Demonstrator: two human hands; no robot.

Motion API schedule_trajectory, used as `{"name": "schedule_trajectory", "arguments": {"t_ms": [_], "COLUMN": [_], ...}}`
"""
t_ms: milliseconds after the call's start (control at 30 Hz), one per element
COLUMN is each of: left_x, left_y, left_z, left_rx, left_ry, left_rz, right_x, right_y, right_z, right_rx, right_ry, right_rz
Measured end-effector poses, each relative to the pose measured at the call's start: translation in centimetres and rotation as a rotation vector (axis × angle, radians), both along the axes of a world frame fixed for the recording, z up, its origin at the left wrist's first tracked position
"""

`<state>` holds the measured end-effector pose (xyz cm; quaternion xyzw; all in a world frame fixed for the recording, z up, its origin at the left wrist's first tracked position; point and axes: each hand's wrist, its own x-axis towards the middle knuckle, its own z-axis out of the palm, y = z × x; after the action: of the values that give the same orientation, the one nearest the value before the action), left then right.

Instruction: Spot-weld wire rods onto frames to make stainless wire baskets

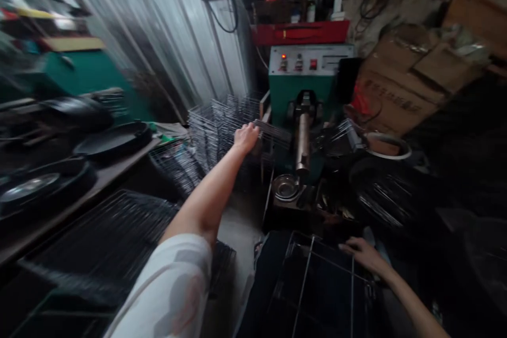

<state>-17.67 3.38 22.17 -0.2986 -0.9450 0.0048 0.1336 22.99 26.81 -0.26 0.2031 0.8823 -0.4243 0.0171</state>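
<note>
My left hand (245, 137) reaches far forward and is closed on a small wire mesh piece (274, 133) beside a tall stack of wire grids (219, 127). My right hand (362, 254) rests low on my lap, fingers on the edge of a wire frame (317, 285) lying across my dark trousers. Straight ahead stands a green machine (307, 84) with a metal cylinder arm (303, 142) pointing toward me. Below the arm sits a small round metal bowl (285, 187).
A bench on the left carries dark round pans (114, 140) and flat mesh sheets (106, 237) lie below it. More wire pieces (380, 195) pile up right of the machine, with cardboard boxes (404, 84) behind. Corrugated metal sheeting (166, 37) forms the back wall.
</note>
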Motion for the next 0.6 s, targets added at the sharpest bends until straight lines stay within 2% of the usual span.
{"name": "schedule_trajectory", "arguments": {"t_ms": [67, 100, 233, 300, 367, 433, 500, 600], "left_x": [-0.8, -1.1, -1.4, -0.9, 0.1, 1.4, 3.1, 5.9], "left_y": [0.3, 0.3, -0.6, -1.2, -1.8, -2.7, -3.9, -6.8], "left_z": [0.1, 0.1, 0.5, 0.8, 1.3, 1.7, 1.8, 0.4], "left_rx": [-0.019, -0.026, -0.060, -0.074, -0.077, -0.065, -0.037, 0.071], "left_ry": [-0.006, -0.007, 0.038, 0.066, 0.072, 0.069, 0.071, 0.056], "left_rz": [-0.023, -0.036, -0.077, -0.078, -0.075, -0.085, -0.096, -0.086], "right_x": [-1.9, -3.1, -9.2, -12.7, -15.8, -18.1, -19.2, -18.7], "right_y": [2.6, 4.2, 11.2, 13.9, 15.5, 16.3, 16.4, 16.0], "right_z": [1.6, 2.8, 9.0, 12.1, 14.4, 15.7, 16.2, 16.7], "right_rx": [0.149, 0.232, 0.633, 0.771, 0.833, 0.848, 0.842, 0.850], "right_ry": [0.087, 0.147, 0.403, 0.410, 0.321, 0.222, 0.166, 0.150], "right_rz": [0.052, 0.019, -0.305, -0.442, -0.468, -0.433, -0.385, -0.321]}}
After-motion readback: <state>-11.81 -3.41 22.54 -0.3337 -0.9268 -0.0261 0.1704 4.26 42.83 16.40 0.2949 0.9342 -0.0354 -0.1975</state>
